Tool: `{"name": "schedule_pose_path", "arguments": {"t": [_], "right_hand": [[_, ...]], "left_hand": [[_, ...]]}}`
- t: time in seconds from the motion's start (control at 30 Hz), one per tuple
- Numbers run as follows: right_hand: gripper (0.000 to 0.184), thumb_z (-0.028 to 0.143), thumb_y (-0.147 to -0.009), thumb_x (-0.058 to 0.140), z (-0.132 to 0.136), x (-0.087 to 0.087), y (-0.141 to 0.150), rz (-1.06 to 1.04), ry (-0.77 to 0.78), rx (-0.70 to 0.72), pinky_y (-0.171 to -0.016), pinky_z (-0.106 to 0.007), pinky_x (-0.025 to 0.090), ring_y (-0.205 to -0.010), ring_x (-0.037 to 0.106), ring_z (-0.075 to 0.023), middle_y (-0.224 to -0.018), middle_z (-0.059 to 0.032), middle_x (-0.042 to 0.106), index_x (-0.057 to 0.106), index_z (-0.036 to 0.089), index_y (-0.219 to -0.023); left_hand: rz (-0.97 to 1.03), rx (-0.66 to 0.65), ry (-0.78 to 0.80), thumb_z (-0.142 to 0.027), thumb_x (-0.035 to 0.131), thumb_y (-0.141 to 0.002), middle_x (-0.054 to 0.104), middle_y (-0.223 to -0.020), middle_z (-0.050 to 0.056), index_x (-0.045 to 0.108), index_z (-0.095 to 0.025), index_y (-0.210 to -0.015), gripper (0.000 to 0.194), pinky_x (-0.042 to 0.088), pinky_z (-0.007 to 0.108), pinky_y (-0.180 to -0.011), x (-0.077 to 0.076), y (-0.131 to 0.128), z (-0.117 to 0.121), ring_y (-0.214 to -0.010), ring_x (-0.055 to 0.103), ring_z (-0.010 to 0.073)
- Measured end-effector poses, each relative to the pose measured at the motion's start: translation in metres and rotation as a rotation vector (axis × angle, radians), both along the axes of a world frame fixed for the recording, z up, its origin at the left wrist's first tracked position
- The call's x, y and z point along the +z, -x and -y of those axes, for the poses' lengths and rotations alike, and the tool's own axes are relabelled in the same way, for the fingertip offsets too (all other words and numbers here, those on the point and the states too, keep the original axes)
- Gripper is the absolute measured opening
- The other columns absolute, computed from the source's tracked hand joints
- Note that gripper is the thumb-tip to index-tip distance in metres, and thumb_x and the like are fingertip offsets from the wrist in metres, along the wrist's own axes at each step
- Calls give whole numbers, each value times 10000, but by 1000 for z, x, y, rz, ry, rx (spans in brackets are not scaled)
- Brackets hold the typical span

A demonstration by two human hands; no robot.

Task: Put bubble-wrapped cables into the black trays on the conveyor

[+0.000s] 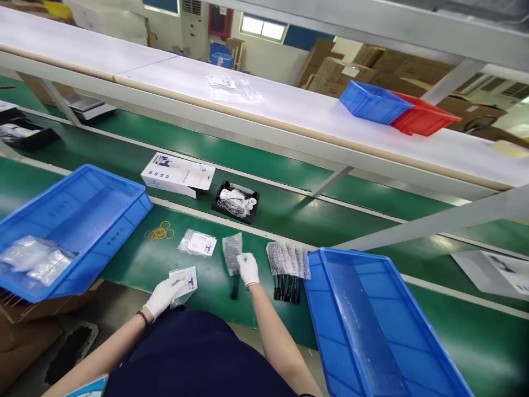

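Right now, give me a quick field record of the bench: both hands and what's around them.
left hand: gloved, on a small printed bag at the bench's near edge
right hand: gloved, gripping a bagged black brush
row of brushes: bagged, handles toward the person, right of that hand
rubber bands: yellow pile on the green mat
blue bins: one at left with clear packets, one at right
belt: white box, black tray

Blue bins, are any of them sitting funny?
Yes. The left blue bin sits tilted, one end hanging past the table edge over a cardboard box. The right blue bin also juts off the table's edge.
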State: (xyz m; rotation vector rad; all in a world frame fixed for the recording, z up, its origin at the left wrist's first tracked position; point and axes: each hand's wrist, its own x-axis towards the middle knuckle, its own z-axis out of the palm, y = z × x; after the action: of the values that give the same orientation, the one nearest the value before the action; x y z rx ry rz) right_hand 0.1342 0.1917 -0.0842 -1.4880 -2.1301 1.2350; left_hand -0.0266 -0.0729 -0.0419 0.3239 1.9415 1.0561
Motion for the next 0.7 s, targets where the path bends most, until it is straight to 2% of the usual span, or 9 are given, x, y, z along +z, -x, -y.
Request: {"name": "schedule_pose_path", "arguments": {"t": [0.1, 0.2, 0.27, 0.33, 0.4, 0.5, 0.53, 0.6, 0.7], "right_hand": [[161, 348, -820, 545, 53, 10, 44, -174, 91, 156, -781, -358, 511, -787, 619, -210, -789, -47, 651, 553, 195, -770], [252, 396, -788, 579, 94, 30, 70, -345, 266, 285, -830, -382, 522, -860, 636, -221, -915, -68, 673, 584, 171, -901], [529, 393, -718, 667, 108, 47, 70, -506, 416, 449, -942, -399, 495, -1062, 611, -242, -1181, -113, 628, 530, 157, -1171], [808, 349, -636, 756, 111, 63, 62, -576, 433, 691, -1075, -399, 400, -1288, 473, -250, -1412, -114, 476, 417, 198, -1354], [752, 332, -642, 760, 110, 72, 52, -521, 314, 850, -1127, -399, 322, -1351, 394, -246, -1458, -81, 430, 477, 244, -1333], [299, 411, -760, 645, 111, 73, 45, -365, 196, 719, -956, -383, 430, -1053, 579, -221, -1123, -50, 645, 643, 231, -999], [250, 449, -786, 609, 112, 72, 45, -321, 195, 634, -850, -356, 451, -897, 596, -199, -948, -25, 665, 630, 219, -880], [312, 514, -787, 591, 113, 68, 44, -278, 204, 520, -695, -306, 413, -693, 536, -161, -708, 26, 595, 553, 209, -733], [366, 538, -748, 622, 112, 67, 40, -292, 205, 482, -630, -276, 348, -624, 469, -133, -640, 53, 526, 491, 205, -673]], "left_hand": [[241, 132, -234, -428, 645, -803, 668, -1241, 126, 678, -148, -1134, 434, 448, 387, -1056, 18, -8, -21, -1178, 603, 282], [402, 406, -475, -343, 678, -800, 686, -1199, 137, 645, -122, -1150, 415, 505, 372, -991, 36, -8, -37, -1104, 647, 262], [459, 579, -518, -275, 696, -782, 704, -1142, 160, 642, -87, -1121, 392, 536, 378, -940, 45, -6, -37, -1041, 672, 271], [543, 672, -501, -265, 693, -782, 711, -1108, 174, 639, -74, -1118, 390, 559, 390, -887, 50, -8, -30, -995, 686, 281], [582, 686, -487, -291, 698, -779, 719, -1073, 177, 650, -73, -1089, 382, 566, 395, -853, 51, -14, -21, -948, 696, 281], [419, 598, -506, -353, 747, -732, 731, -1034, 158, 676, -85, -1013, 395, 546, 375, -870, 48, -31, -11, -908, 698, 257], [325, 552, -506, -380, 759, -719, 730, -1050, 148, 681, -95, -1010, 415, 530, 363, -897, 46, -37, -10, -931, 691, 249], [145, 459, -489, -432, 756, -713, 714, -1123, 128, 679, -117, -1054, 471, 490, 354, -958, 45, -48, -9, -1017, 664, 245], [-7, 357, -428, -496, 723, -723, 689, -1194, 124, 654, -124, -1128, 555, 447, 378, -1012, 50, -58, -9, -1109, 621, 269]]}}
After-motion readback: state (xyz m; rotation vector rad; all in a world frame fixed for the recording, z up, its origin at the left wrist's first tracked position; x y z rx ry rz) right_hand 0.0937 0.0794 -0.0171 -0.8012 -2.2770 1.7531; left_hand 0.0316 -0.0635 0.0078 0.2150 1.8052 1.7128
